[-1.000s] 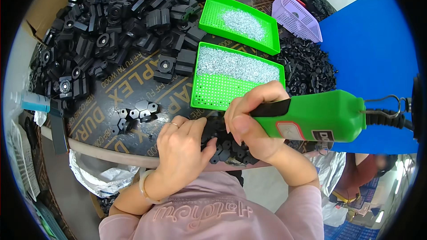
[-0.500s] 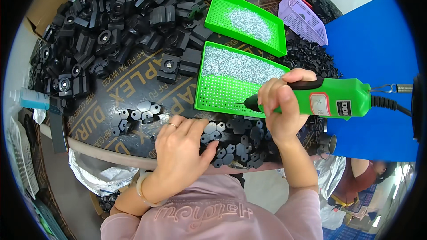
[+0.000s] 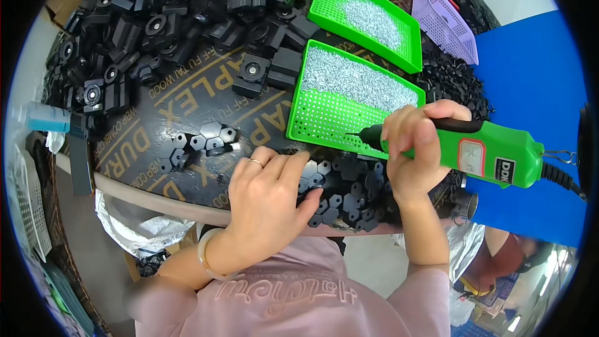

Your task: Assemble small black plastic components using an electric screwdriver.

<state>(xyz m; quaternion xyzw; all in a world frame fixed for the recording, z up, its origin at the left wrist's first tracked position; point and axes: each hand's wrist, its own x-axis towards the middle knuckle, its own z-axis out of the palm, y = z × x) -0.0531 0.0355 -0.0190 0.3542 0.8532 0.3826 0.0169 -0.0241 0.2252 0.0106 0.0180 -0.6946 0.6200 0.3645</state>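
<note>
My right hand [image 3: 417, 143] is wrapped round a green electric screwdriver [image 3: 493, 151], held level with its thin bit pointing left. The bit is over the bare lower part of a green perforated tray [image 3: 324, 118], whose upper half bears a heap of small silvery screws [image 3: 355, 81]. My left hand [image 3: 265, 196], a ring and a bangle on it, rests at the table's near edge. Its fingers and thumb close round a black piece with hexagonal faces [image 3: 314, 178]; the palm hides part of it. More such black pieces [image 3: 349, 200] lie just right of it.
A second green tray with screws [image 3: 374, 25] stands behind, beside a purple basket [image 3: 443, 25]. Black plastic housings [image 3: 156, 25] are heaped at the far left. Several hexagonal pieces [image 3: 212, 137] lie left of my hand. A blue sheet [image 3: 530, 75] rises at the right.
The whole view has shifted, so the scene sits farther right and higher. Both hands keep nearly the same places over the table, and the screwdriver's rear end appears lower.
</note>
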